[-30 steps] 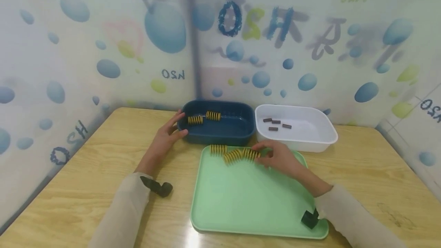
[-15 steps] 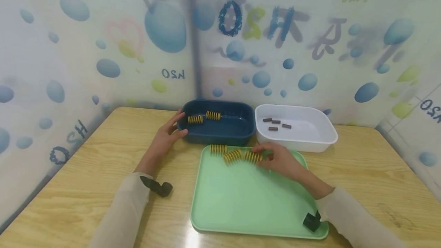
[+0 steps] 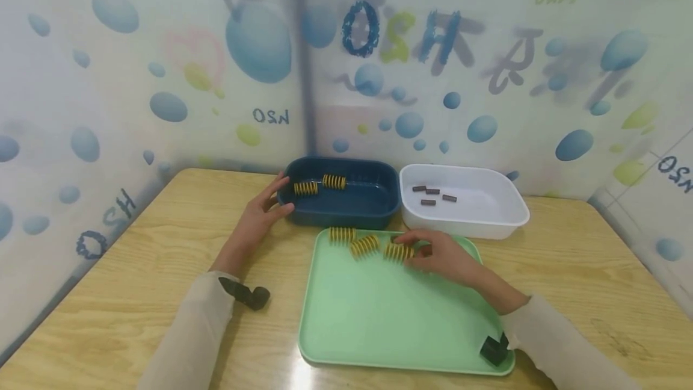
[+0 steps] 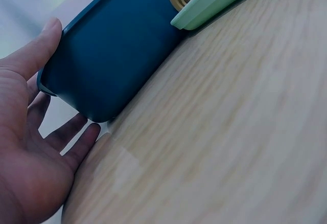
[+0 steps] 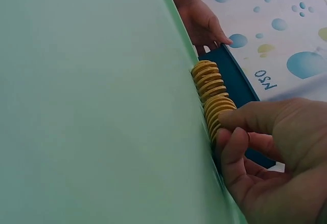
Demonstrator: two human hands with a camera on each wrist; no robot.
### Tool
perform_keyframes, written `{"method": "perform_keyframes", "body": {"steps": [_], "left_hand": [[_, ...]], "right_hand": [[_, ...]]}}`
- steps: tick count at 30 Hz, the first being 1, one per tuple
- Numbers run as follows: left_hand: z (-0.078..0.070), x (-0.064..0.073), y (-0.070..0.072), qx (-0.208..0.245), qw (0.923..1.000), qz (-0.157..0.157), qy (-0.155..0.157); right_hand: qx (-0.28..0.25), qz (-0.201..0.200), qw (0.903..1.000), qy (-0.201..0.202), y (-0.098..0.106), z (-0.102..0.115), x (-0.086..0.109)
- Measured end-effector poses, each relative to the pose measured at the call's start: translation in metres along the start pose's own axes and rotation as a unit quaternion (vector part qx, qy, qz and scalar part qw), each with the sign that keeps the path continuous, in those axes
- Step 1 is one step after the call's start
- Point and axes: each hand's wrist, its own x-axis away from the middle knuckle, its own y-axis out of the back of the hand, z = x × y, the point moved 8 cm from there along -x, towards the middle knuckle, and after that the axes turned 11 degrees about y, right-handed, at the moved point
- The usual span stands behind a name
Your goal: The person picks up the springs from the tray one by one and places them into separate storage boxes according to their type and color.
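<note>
My right hand [image 3: 446, 257] pinches one end of a yellow coil spring [image 3: 399, 252], its thumb and forefinger at the coils in the right wrist view. This spring lies low over the far edge of a green tray [image 3: 400, 318]. Two more yellow springs, a tilted one [image 3: 364, 247] and a straight one [image 3: 342, 235], lie to its left along the same edge. My left hand [image 4: 30, 132] rests against the left end of a dark blue bin [image 4: 107, 55], thumb at the rim and fingers loosely extended beside it. Inside that bin lie two yellow springs [image 3: 334, 182].
Right of the blue bin stands a white bin [image 3: 487, 197] with several small dark brown coils [image 3: 432, 192] in it. Both bins stand behind the tray on a wooden table [image 3: 260, 342], close to a patterned wall [image 3: 476, 101].
My right hand has shifted the pinched spring slightly right and nearer me, away from the tilted spring. My left hand stays at the blue bin.
</note>
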Motion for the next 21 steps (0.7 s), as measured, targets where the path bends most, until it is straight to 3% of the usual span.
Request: {"method": "perform_keyframes", "body": {"steps": [12,21], "left_hand": [[-0.003,0.001,-0.001,0.003,1.0,0.003,0.003],[-0.027,0.015,-0.006,0.002,0.9998,0.011,0.016]], "right_hand": [[-0.014,-0.002,0.9999,-0.002,0.0,-0.006,0.0],[-0.068,0.01,0.9972,-0.03,-0.006,-0.01,0.001]]}}
